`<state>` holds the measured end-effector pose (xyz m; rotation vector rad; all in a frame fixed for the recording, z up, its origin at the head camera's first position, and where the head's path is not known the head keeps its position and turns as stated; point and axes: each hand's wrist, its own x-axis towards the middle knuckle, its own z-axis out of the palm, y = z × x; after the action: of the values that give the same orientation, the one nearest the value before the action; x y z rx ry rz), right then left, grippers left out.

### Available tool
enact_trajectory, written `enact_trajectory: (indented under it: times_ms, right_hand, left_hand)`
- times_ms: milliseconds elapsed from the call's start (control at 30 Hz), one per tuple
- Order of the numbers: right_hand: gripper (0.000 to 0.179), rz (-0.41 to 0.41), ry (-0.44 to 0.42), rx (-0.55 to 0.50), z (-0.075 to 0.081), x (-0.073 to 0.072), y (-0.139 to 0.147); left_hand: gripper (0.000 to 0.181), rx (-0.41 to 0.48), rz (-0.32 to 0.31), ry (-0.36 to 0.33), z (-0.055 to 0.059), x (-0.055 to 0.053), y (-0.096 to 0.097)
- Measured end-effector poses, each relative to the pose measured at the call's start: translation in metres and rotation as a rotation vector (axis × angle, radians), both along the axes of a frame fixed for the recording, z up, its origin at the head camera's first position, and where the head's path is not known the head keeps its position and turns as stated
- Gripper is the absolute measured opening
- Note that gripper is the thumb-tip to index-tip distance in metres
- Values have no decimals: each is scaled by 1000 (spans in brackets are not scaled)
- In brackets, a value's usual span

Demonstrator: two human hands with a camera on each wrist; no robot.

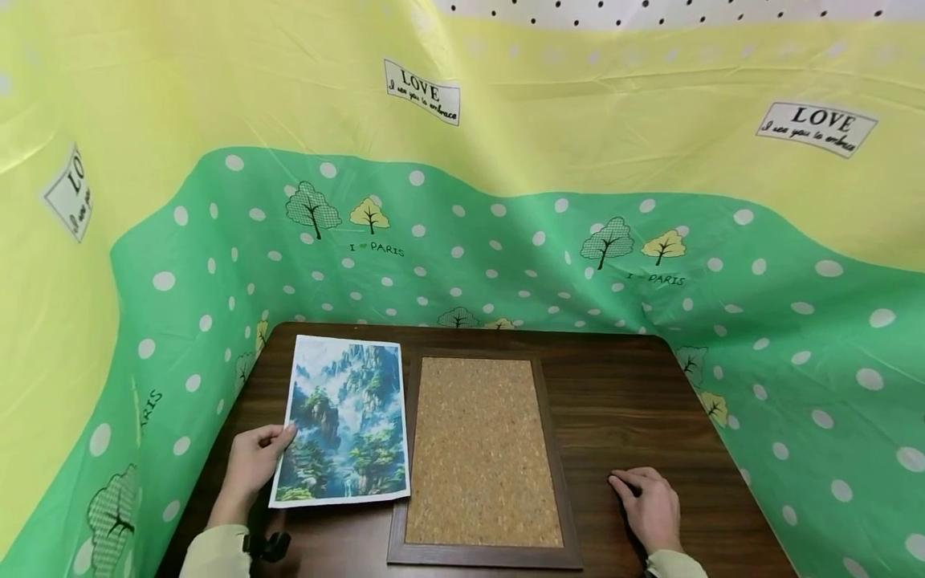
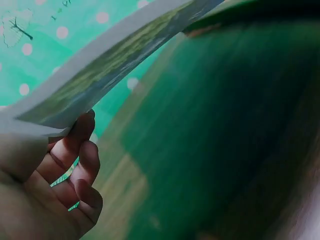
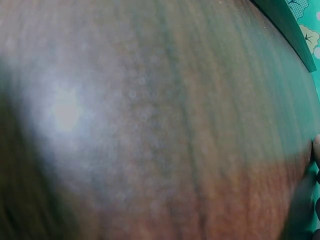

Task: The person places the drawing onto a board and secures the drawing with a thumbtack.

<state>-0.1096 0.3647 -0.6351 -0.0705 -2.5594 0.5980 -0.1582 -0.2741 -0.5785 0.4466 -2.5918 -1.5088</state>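
Note:
My left hand [image 1: 254, 461] pinches the left edge of a printed landscape picture [image 1: 347, 425], a white-bordered sheet showing misty mountains and pines. In the left wrist view, thumb and fingers of the left hand [image 2: 55, 175] grip the sheet [image 2: 115, 65], which is tilted above the table. Its right edge overlaps the left side of a brown-framed cork board [image 1: 480, 449] lying on the table. To the right of the board, my right hand [image 1: 650, 506] rests low by the table with loosely curled fingers and nothing visible in them. Only its fingertips [image 3: 317, 150] show in the right wrist view.
The dark wood-grain table [image 1: 614, 385] has rounded far corners. A green and yellow patterned curtain [image 1: 506, 241] surrounds it at the back and both sides. A black wrist strap [image 1: 267, 547] sits at the left sleeve.

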Motion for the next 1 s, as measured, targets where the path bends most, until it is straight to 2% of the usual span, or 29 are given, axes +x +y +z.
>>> enact_trajectory:
  times_ms: [133, 300, 533, 867, 1000]
  right_hand:
    - [10, -14, -25, -2, 1, 0, 1]
    - [10, -15, -8, -2, 2, 0, 1]
    - [10, -16, 2, -3, 1, 0, 0]
    - [11, -25, 20, -1, -1, 0, 1]
    - [10, -26, 18, -2, 0, 0, 1]
  left_hand:
    - [28, 33, -10, 33, 4, -4, 15]
    - [26, 74, -33, 53, 6, -7, 37]
    - [23, 133, -80, 64, 2, -14, 71]
    - [18, 197, -151, 127, -6, -23, 121]
    - [17, 240, -156, 121, -10, -27, 138]
